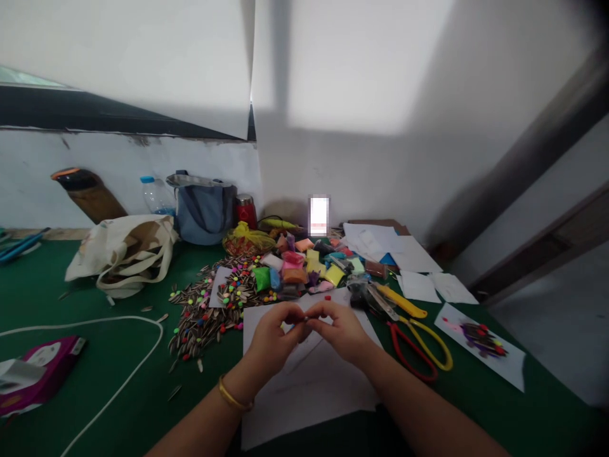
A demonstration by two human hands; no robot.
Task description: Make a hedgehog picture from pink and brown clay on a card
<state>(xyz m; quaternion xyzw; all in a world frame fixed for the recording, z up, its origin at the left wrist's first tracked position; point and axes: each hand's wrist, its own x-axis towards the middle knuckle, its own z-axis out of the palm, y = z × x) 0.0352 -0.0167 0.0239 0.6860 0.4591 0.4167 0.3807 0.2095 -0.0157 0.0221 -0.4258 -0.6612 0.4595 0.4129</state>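
My left hand (280, 330) and my right hand (335, 327) meet fingertip to fingertip above a white sheet of paper (314, 400). Thumb and forefinger of each are pinched around something too small to make out. A gold bangle (233, 395) circles the left wrist. Just beyond the fingers, a small red piece (328, 298) lies on the paper. Left of the sheet spreads a heap of striped sunflower seeds (195, 333) mixed with bright little balls. Behind the hands are colourful packets of what looks like modelling clay (294, 270).
Scissors (419, 349) with red and yellow handles and a yellow utility knife (402, 300) lie at right, near a decorated card (480, 343). A white cable (128, 374) and purple box (42, 374) are at left. Bags (204, 209) and a bottle (156, 197) stand at the wall.
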